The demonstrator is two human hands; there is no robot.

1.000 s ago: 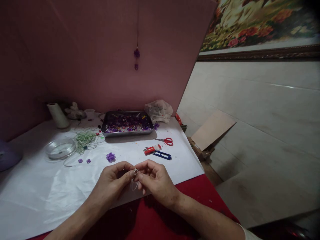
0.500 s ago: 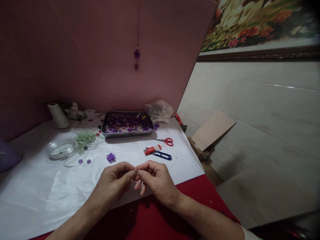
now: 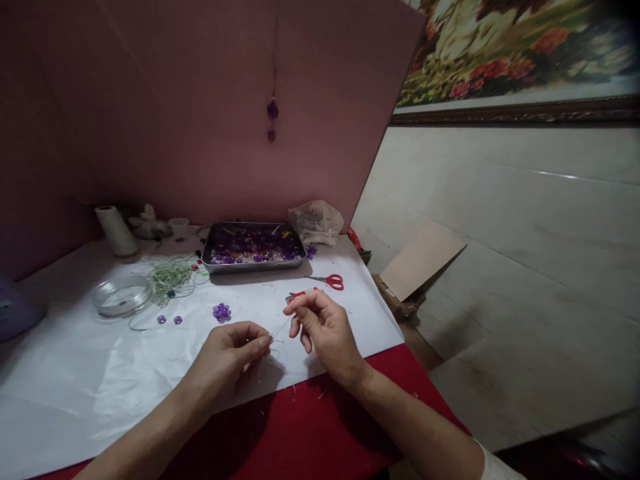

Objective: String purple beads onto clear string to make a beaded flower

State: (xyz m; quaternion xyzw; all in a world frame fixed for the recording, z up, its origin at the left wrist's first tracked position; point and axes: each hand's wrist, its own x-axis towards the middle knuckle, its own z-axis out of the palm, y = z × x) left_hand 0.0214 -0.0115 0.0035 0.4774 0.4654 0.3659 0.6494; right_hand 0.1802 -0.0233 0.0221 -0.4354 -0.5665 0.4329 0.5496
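My left hand pinches a thin clear thread low over the front of the white sheet. Something tiny sits at its fingertips, too small to make out. Up and to the right, my right hand has thumb and forefinger closed on the other stretch of the thread, which runs taut between the two hands. A purple beaded flower lies on the sheet just beyond my left hand. Behind my right hand, a red lighter is partly hidden. Red-handled scissors rest farther back.
A metal tray of purple and clear beads stands at the back. To its left are tangled green cord, a clear spool and a white thread cone. Two purple beads lie nearer. A plastic bag sits behind right.
My right hand has moved up and right, away from my left hand, drawing the thread out between them. It now covers the blue snips and part of the lighter.
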